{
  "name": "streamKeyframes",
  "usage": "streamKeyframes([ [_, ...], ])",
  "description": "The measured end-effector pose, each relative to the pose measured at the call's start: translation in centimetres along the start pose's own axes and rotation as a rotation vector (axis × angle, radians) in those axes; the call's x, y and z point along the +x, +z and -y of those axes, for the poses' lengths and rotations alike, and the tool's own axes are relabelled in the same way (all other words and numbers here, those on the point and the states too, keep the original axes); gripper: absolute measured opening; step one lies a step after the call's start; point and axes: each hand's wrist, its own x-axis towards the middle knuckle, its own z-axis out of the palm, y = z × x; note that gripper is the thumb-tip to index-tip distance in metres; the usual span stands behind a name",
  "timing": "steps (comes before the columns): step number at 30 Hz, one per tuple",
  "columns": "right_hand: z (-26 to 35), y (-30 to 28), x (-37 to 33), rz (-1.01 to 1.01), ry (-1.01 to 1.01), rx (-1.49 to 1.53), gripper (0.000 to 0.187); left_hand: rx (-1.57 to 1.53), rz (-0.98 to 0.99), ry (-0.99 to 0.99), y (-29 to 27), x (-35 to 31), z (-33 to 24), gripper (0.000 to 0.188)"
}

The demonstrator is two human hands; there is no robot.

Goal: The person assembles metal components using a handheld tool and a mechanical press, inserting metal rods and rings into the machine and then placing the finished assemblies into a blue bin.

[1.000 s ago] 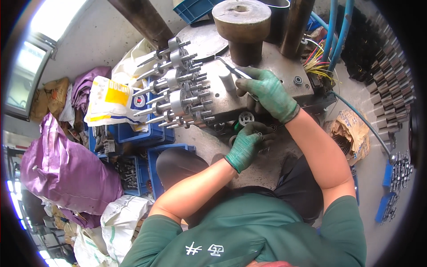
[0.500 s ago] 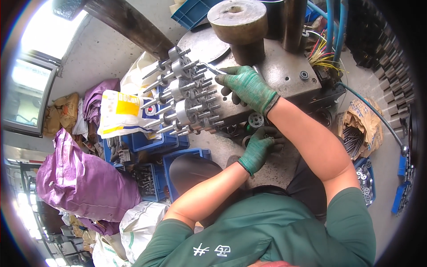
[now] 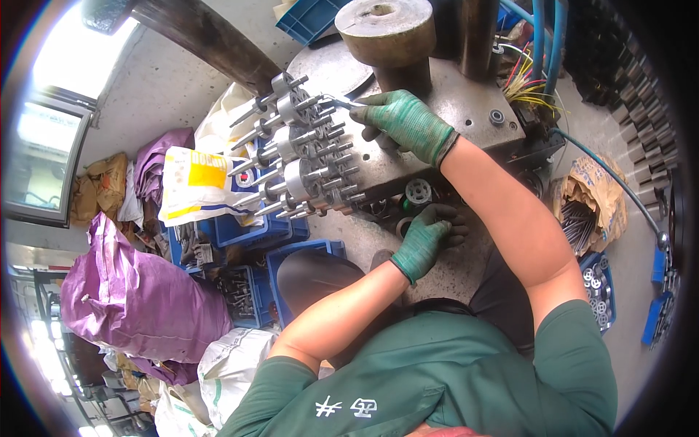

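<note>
My right hand [image 3: 411,130], in a green glove with dark fingertips, pinches a thin silvery metal tool [image 3: 341,100]; its exact kind is unclear. The tool's tip reaches the far end of a cluster of grey metal wheel-like parts with long pins [image 3: 297,178], beside the machine bed. Nearer to me, my left hand [image 3: 426,244] wears the same kind of glove, fingers curled in. Whatever those fingers hold, if anything, is hidden. Just beyond it sits a small spoked metal wheel [image 3: 419,191], and a dark ring [image 3: 404,227] shows by its thumb side.
A steel machine bed [image 3: 466,120] with a heavy round post [image 3: 384,29] stands ahead. Blue bins [image 3: 302,255] of metal parts and a purple sack [image 3: 138,298] lie at left. At right are a paper bag of rods [image 3: 593,200], a hose and loose wires [image 3: 528,91].
My right hand has moved slightly farther away with the thin tool, along the pinned cluster. The left hand stays almost in place. The whole view has shifted a little.
</note>
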Motion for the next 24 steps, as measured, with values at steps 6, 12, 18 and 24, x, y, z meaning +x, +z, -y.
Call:
streamKeyframes([
  [6, 0.21, -0.15, 0.48, 0.038, -0.079, -0.068, 0.037, -0.026, 0.0, -0.01, 0.02, 0.16, 0.18, 0.028],
  [12, 0.14, 0.23, 0.52, 0.03, -0.09, -0.055, 0.033, -0.037, 0.019, -0.004, -0.09, 0.11, 0.27, 0.025],
  [18, 0.58, 0.33, 0.06, 0.037, -0.089, -0.097, 0.036, -0.038, 0.015, -0.011, 0.06, 0.06, 0.26, 0.025],
  [24, 0.33, 0.42, 0.35, 0.031, -0.118, -0.156, 0.041, -0.01, -0.006, -0.031, 0.34, 0.07, 0.03, 0.026],
])
